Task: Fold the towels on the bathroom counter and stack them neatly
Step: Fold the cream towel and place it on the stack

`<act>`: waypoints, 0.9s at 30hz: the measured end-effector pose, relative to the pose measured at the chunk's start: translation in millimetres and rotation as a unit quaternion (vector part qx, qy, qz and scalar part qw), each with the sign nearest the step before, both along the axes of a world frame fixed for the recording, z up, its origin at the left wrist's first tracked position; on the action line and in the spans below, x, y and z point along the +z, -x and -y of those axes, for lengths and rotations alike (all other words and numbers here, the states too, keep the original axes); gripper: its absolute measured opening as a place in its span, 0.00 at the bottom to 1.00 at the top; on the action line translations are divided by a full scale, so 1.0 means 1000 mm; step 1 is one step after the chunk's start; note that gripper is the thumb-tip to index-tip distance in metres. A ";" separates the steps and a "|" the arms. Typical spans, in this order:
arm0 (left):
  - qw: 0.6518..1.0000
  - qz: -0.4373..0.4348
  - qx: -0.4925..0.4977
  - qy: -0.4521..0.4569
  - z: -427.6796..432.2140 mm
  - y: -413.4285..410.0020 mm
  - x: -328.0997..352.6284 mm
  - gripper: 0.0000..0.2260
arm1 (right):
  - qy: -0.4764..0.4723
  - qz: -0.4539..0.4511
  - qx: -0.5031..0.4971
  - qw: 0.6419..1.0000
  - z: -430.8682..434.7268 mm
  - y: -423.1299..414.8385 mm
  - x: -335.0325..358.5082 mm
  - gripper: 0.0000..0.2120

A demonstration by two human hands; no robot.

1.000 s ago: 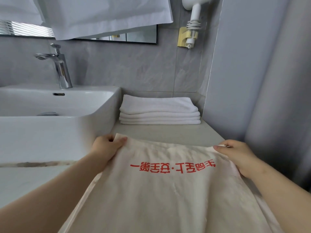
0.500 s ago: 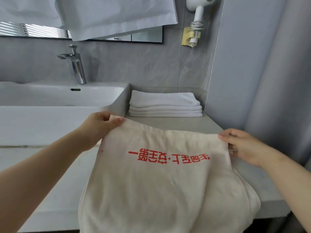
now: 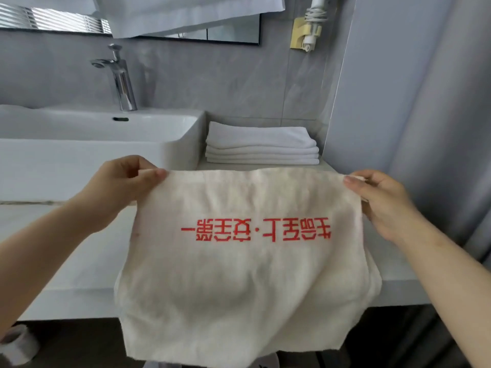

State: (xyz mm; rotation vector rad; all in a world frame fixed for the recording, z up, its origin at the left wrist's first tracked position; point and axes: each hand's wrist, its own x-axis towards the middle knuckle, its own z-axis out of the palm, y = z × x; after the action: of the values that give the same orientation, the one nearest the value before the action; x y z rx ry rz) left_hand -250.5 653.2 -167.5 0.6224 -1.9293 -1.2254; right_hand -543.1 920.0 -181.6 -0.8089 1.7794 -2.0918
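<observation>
Counter (image 3: 393,277) front half-hidden behind cream towel (image 3: 247,274), hem cut off.

A cream terry-cloth towel with red printed characters (image 3: 247,261) is hanging spread out in the air before the counter, its top corners raised, lettering showing upside down. A stack of folded white towels (image 3: 261,144) is lying at the counter's back.

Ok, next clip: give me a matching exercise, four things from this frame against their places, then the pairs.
Things:
1. Cream towel
2. White stack
3. Faucet
4. Dryer holder

Places:
A. on the counter beside the sink
B. on the wall, upper right
C. behind the basin
D. held up by both hands

Pairs: 1-D, 2-A, 3-C, 4-B
</observation>
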 end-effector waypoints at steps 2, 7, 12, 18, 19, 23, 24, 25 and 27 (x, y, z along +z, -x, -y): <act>1.000 -0.004 -0.006 0.015 -0.001 -0.006 0.000 0.09 | -0.002 -0.008 0.024 1.000 0.001 -0.005 0.003 0.06; 0.998 0.001 0.029 0.053 0.001 -0.004 0.000 0.10 | -0.022 -0.022 0.032 0.999 0.005 -0.008 0.006 0.06; 0.990 -0.028 0.117 0.070 0.000 0.005 0.000 0.11 | -0.007 -0.020 -0.008 1.000 0.010 -0.008 0.005 0.06; 0.970 -0.084 0.203 0.102 0.002 0.003 0.005 0.12 | 0.055 -0.051 0.014 0.997 0.011 -0.019 0.028 0.09; 0.970 -0.087 0.203 0.101 0.003 0.002 0.007 0.12 | 0.069 -0.058 0.003 0.996 0.011 -0.021 0.034 0.09; 0.974 -0.097 0.184 0.087 -0.002 -0.007 0.015 0.12 | 0.066 -0.063 0.010 0.996 0.012 -0.034 0.046 0.10; 0.976 -0.103 0.173 0.081 -0.004 -0.010 0.016 0.12 | 0.061 -0.057 0.017 0.996 0.011 -0.038 0.047 0.10; 0.978 -0.108 0.162 0.075 -0.007 -0.014 0.018 0.12 | 0.059 -0.047 0.026 0.997 0.009 -0.042 0.047 0.10; 0.983 -0.105 0.139 0.060 -0.013 -0.024 0.020 0.12 | 0.058 -0.027 0.051 0.997 0.001 -0.050 0.048 0.09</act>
State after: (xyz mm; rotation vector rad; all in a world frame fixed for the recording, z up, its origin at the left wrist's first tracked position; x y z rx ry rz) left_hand -226.9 666.3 -147.3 0.6465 -1.6626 -0.9528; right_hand -492.8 918.9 -134.0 -0.9738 1.6174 -2.1425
